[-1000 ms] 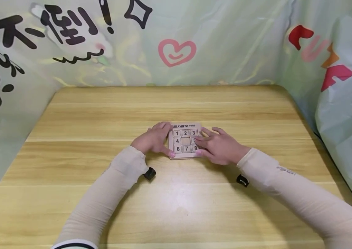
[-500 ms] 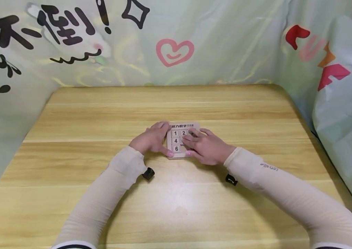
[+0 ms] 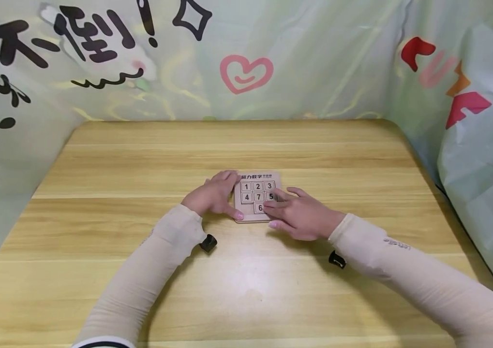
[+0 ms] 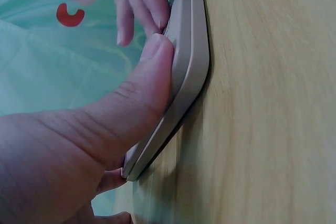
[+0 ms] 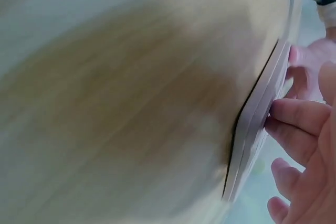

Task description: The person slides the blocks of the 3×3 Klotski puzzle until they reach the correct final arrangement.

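A pale pink sliding number puzzle (image 3: pixel 243 212) lies flat on the table in the head view. Tiles 1, 2 and 3 form its top row, with 4, 7 and 5 below. Tile 6 (image 3: pixel 260 208) sits in the bottom middle, and the bottom left slot is bare. My left hand (image 3: pixel 213 193) holds the board's left side, thumb on the lower corner and fingers at the upper one. My right hand (image 3: pixel 305 212) has its fingertips on the tiles near 6, hiding the bottom right slot. The left wrist view shows the thumb (image 4: pixel 142 87) pressing the board's rim.
The wooden table (image 3: pixel 246 290) extends around the puzzle on every side. A pale printed curtain (image 3: pixel 333 58) hangs along the back and both sides. Small black wrist cameras, such as the left one (image 3: pixel 208 243), hang under the sleeves.
Tile 7 has moved up into the middle slot, and tile 6 has slid right into the bottom middle. My right hand went left over the board, then back right. My left hand stays put.
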Demonstrator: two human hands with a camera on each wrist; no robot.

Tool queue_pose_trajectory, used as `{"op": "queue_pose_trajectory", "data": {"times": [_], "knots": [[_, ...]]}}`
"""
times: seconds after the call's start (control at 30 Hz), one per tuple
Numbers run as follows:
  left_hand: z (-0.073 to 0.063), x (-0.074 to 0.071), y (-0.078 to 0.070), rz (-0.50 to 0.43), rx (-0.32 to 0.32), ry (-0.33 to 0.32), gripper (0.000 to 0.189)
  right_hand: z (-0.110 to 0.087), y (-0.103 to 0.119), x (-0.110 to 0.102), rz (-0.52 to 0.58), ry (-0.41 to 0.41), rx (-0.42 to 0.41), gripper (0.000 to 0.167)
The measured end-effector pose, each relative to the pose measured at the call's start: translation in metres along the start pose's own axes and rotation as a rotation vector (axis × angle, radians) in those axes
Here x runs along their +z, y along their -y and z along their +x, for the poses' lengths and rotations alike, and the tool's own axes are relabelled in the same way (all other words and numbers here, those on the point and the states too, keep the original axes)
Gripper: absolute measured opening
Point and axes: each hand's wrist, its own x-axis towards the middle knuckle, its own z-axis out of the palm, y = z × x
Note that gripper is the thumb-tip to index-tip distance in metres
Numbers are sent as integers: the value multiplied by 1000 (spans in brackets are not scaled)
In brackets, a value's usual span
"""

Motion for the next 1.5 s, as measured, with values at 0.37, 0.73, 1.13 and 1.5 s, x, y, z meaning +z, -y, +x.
{"op": "queue_pose_trajectory", "data": {"times": [0.37, 0.73, 1.13, 1.5], "knots": [[1, -2, 0, 8, 6, 0, 113, -17, -9, -3, 15, 0, 52, 49], [1, 0, 0, 11, 18, 2, 115, 14, -4, 3, 33, -34, 44, 51], [2, 2, -1, 3, 16, -2, 114, 27, 12, 0, 31, 33, -29, 50], [0, -1, 0, 3, 7, 3, 113, 31, 2, 3, 10, 29, 72, 55]]}}
